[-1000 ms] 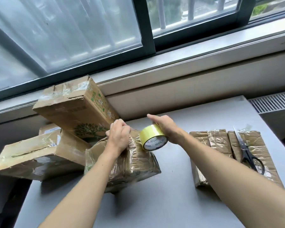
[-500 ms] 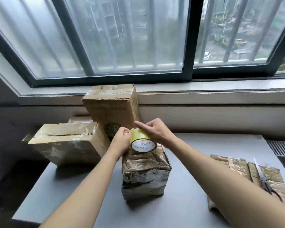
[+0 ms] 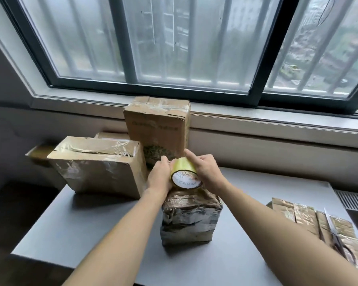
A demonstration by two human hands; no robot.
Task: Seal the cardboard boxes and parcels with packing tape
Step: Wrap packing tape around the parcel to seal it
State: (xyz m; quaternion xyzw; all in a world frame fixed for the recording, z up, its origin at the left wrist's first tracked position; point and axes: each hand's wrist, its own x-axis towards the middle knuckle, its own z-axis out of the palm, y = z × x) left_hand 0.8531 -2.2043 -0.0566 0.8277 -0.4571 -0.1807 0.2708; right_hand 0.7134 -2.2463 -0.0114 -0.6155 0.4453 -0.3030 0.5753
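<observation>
Two hands on 1 tape roll, over the wrapped parcel

Head cam, only view I've got. Both hands meet at the yellow tape roll [image 3: 183, 172], held on its side w/ the white label end facing me, just above the top of the wrapped parcel [image 3: 191, 221]. Can't tell if the roll touches the parcel or hangs just off it.

Left hand [image 3: 160, 178]: fingers curled against the roll's left side, pressed together; fingertips are hidden behind the roll, so can't say if they pinch a tape end.

Right hand [image 3: 206, 172]: grips the roll from the right, index finger stuck out straight over the top, pointing up-left; other fingers curled round the roll.

Parcel stands upright near the middle of the grey table [image 3: 87, 226], covered in shiny, wrinkled tape.

Left of it, a low cardboard box [image 3: 97, 168] w/ clear tape along its top seam. Behind, a tall cardboard box [image 3: 157, 129], upright against the wall below the window sill [image 3: 277, 122], also taped on top. More cardboard shows behind the low box, mostly hidden.

Right edge of table: flat taped parcels [image 3: 293, 213] side by side, scissors [image 3: 333, 232] lying on top of them, well apart from the hands.

Barred window [image 3: 174, 48] fills the upper frame.
</observation>
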